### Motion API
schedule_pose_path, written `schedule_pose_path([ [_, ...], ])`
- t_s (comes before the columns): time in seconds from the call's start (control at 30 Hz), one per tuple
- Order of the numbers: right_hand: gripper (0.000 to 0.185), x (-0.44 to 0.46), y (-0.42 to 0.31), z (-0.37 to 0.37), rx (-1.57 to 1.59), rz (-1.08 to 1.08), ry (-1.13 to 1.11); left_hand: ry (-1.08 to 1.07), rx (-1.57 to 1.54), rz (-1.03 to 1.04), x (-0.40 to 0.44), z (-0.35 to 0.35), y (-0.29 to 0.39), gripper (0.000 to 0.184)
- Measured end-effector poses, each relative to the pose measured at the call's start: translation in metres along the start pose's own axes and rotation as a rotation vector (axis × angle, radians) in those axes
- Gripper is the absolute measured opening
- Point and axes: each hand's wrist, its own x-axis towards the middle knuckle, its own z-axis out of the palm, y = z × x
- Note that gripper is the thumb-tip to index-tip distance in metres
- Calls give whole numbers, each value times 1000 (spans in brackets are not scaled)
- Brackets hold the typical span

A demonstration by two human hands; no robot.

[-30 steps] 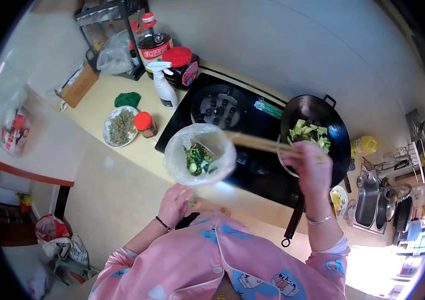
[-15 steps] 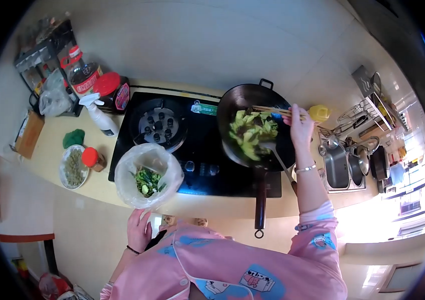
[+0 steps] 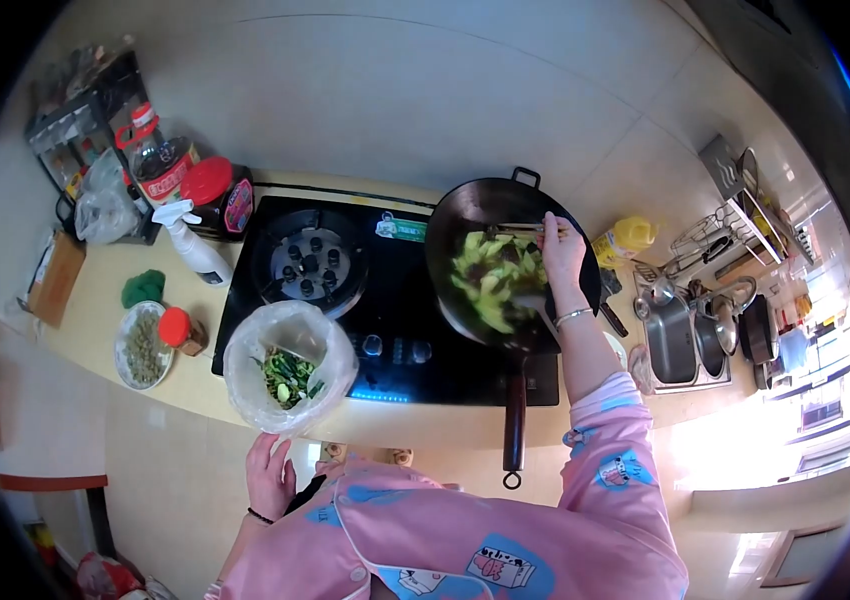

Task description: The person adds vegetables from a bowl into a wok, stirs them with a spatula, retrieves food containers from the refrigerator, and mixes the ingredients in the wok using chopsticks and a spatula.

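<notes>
My right hand (image 3: 563, 250) is closed around a pair of chopsticks (image 3: 515, 229), whose tips reach into the dark wok (image 3: 467, 200). Pale green vegetable slices with dark pieces (image 3: 495, 275) fill the wok's middle. A spatula (image 3: 533, 301) leans in the wok, its handle mostly hidden by my forearm. The wok's long handle (image 3: 514, 425) points towards me. My left hand (image 3: 270, 478) is at the counter's front edge, fingers stretched out with nothing in them. Its fingertips are just below a bag-lined container (image 3: 245, 345) holding green scraps (image 3: 288, 380); I cannot tell whether they touch.
The black stove (image 3: 385, 365) has a bare burner (image 3: 307, 262) on the left. Further left are a spray bottle (image 3: 190, 245), a red-lidded jar (image 3: 181, 330) and a plate of minced food (image 3: 143, 345). A yellow bottle (image 3: 625, 238) and the sink (image 3: 673, 335) are on the right.
My right hand has moved left and slightly down with the chopsticks, further over the wok. The head view has shifted a little. My left hand stays by the bag-lined container.
</notes>
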Motion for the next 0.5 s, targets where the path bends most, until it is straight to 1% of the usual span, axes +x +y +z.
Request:
schedule_pose_path([
  [0.07,32,2,0,4,-31,-10,-17,-2,3,-1,1,-1,0,42],
  [0.13,32,5,1,6,28,90,-29,-8,5,0,2,-2,0,42],
  [0.27,33,5,-4,6,-40,80,-56,-8,12,-12,1,-2,0,42],
  [0.37,33,4,2,9,-92,11,-55,-8,-1,-16,1,-1,0,41],
  [0.47,34,-2,-7,13,-27,41,-28,-10,-12,-20,2,0,-1,41],
  [0.5,35,-4,-13,13,179,133,-14,-13,-15,-22,2,0,-2,41],
])
